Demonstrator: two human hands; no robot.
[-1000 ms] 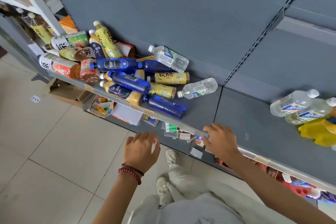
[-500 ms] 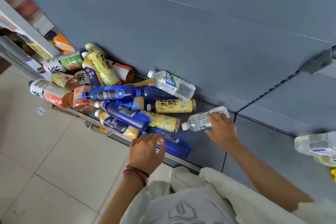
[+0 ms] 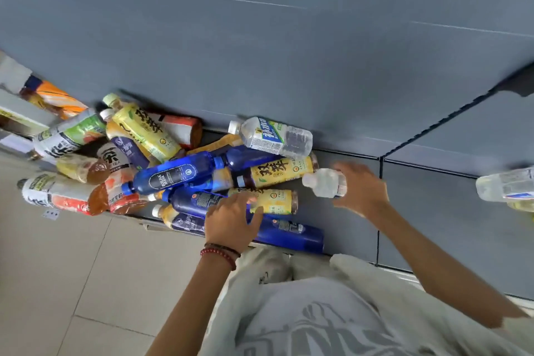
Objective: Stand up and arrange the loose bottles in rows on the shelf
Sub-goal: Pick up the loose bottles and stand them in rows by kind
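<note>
Head view: right hand is closed around a small clear bottle, cap pointing left, held just above the bare shelf at the right edge of the pile. Left hand lies spread, fingers open, on top of the near bottles, over a dark blue bottle and a yellow tea bottle; nothing gripped that I can see.

Pile: all bottles lying down, heaped against the shelf's back panel, left of the divider. Mix of blue, yellow-label tea, amber tea and clear water bottles, caps pointing every way. Two more clear bottles lie to the far right.

Handling, judged: thin plastic, filled, so moderately heavy and fairly stiff; round bodies will roll. Glossy labels may be slippery. Best hold is around mid-body, then tip upright onto the base. Lifting a bottle from underneath could set the heap sliding toward the front edge.
</note>
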